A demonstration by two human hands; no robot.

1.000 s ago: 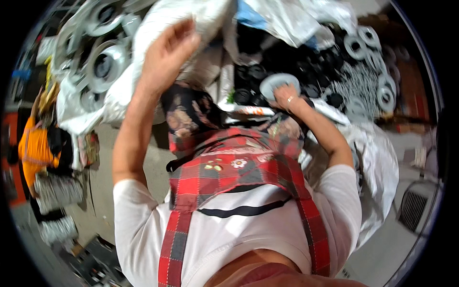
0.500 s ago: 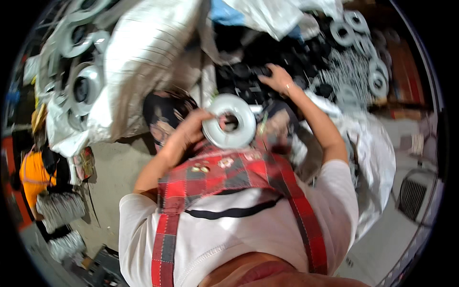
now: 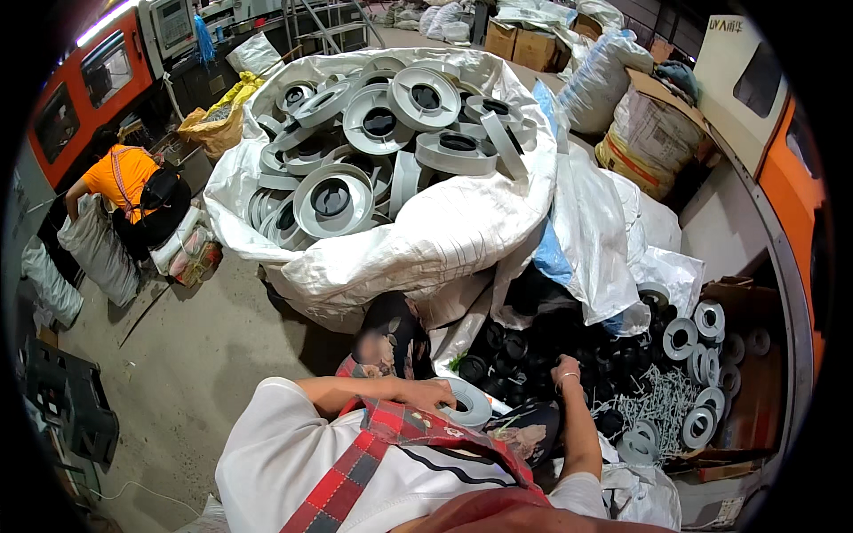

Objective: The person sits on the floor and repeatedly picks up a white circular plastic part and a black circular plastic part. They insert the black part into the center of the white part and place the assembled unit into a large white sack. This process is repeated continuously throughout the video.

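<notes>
My left hand is closed on the near edge of a pale grey plastic ring, a round flanged piece with a wide central hole, held low over my lap. Ahead to the right, my right hand is at the edge of a heap of black round plastic parts. Its fingers are drawn together, and whatever they pinch is too small to make out. A pile of thin grey pins or sticks lies to the right of that hand, with more loose grey rings beyond it.
A big white woven sack ahead is full of grey rings with black centres. At the far left, a person in orange bends over sacks. Orange machines stand at the sides, and a black crate is at lower left.
My view has tilted up and swung left, showing the big sack and machines. The left hand keeps the ring. My right hand, earlier spread over the black parts, now has its fingers drawn in.
</notes>
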